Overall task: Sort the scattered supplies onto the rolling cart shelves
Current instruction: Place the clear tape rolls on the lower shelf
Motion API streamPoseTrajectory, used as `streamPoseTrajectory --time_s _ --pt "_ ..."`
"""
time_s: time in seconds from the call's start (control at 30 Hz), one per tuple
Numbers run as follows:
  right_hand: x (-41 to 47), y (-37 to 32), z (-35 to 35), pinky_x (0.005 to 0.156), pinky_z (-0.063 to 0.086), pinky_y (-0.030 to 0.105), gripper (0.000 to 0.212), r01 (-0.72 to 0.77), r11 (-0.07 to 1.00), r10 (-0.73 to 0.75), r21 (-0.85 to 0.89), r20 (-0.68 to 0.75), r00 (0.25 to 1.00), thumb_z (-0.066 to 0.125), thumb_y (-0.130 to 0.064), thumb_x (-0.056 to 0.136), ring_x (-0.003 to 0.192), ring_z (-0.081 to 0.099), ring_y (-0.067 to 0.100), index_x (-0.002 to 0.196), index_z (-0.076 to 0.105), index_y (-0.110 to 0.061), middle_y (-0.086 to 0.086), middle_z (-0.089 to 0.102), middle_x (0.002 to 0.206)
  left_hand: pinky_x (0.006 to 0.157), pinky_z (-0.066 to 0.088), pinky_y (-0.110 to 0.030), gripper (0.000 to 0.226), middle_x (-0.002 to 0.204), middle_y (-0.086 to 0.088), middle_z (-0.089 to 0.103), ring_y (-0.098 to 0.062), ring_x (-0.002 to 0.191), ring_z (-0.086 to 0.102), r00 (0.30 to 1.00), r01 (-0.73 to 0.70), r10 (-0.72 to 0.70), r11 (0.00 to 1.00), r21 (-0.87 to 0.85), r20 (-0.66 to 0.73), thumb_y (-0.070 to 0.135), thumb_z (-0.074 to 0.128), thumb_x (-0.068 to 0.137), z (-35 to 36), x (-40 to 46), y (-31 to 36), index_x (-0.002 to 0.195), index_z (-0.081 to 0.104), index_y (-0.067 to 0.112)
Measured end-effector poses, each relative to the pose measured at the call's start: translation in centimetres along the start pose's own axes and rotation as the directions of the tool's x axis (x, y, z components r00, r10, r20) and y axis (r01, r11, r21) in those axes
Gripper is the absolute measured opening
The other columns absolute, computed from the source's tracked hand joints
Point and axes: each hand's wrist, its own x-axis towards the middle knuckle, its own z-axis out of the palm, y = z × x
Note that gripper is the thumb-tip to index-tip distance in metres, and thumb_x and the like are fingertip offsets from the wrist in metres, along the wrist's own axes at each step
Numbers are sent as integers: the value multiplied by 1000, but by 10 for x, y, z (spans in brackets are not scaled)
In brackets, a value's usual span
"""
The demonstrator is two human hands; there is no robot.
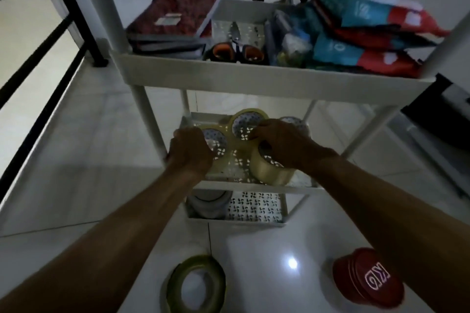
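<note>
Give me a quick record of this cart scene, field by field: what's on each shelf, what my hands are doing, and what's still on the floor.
top shelf: spiral notebooks, scissors, red and teal packets
middle shelf: clear tape rolls
bottom shelf: one grey tape roll
left hand: curled on a roll at the shelf's left
right hand: fingers on the rolls
floor: green tape roll, red cap

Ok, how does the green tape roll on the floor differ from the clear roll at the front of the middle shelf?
The green tape roll lies on the white floor, not yet sorted; the clear tape roll already sits on the cart's middle shelf. The green tape roll looks thin-walled with a wide hole; the clear tape roll looks thicker and taller. No hand touches the green one; the right hand reaches over the clear one. Both are ring-shaped rolls.
</note>
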Motion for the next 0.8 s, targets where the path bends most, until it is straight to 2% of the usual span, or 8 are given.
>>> streamPoseTrajectory --time_s 0.1,0.17,0.23,0.3,0.37,0.53,0.67,0.8 --pt "-7 11 3 97 44 31 32 -49 999 49 12 -13 999 64 -7 88 113 59 31 120 66 -10 16 61 125 81 43 -36 33 127 -23 43 -40 113 51 999 -1 -5 993 -121 -52 14 51 92 11 4 -6 123 52 0" --pt "-8 11 2 97 45 31 33 -61 998 62 3 -20 998 64 -8 89 114 58 31 121 66 -12 16 60 127 82 41 -35 34 125 -24 46 -40 112 52 985 -116 96 984 -137 -147 19 53 94 14 3 -8 122 53 1" --pt "-7 7 1 97 48 36 34 -48 998 47 -31 -32 998 63 -13 91 113 60 27 124 65 -19 11 60 129 93 40 -38 32 120 -16 58 -35 112 56 904 -388 355 915 -109 -239 28 58 92 14 2 -9 116 63 8" --pt "-6 6 1 95 50 38 33 -55 994 52 -92 -37 998 62 -20 93 112 61 22 125 64 -26 4 63 128 103 34 -35 33 118 -2 65 -23 116 56 789 -588 588 807 59 -179 38 61 87 17 5 -15 111 67 17" --pt "-6 10 1 96 49 40 33 -79 989 74 -124 -41 996 63 -20 92 111 62 21 123 65 -28 1 64 127 109 30 -33 44 129 -3 59 -24 128 45 823 -557 562 827 78 -79 32 67 80 16 9 -19 120 63 17" --pt "-11 14 4 101 41 35 36 -164 986 162 -16 -79 984 72 -21 84 115 59 22 120 67 -25 3 65 125 103 36 -29 41 121 -20 61 -37 116 54 798 -585 571 810 -23 -193 -4 71 71 17 8 -16 111 65 1" --pt "-15 1 9 88 50 35 45 -257 961 270 100 -167 948 68 -25 81 108 60 23 126 61 -28 2 62 123 106 38 -44 46 145 -17 37 -37 128 42 938 -345 339 932 -110 -73 9 66 83 24 15 -19 128 56 10" --pt "-27 -12 18 88 54 42 43 -232 964 244 132 -83 966 68 -35 82 111 58 23 124 59 -28 0 51 135 109 36 -42 42 128 -19 56 -36 124 48 812 -580 564 810 -90 -154 -4 65 76 23 17 -20 118 62 1"
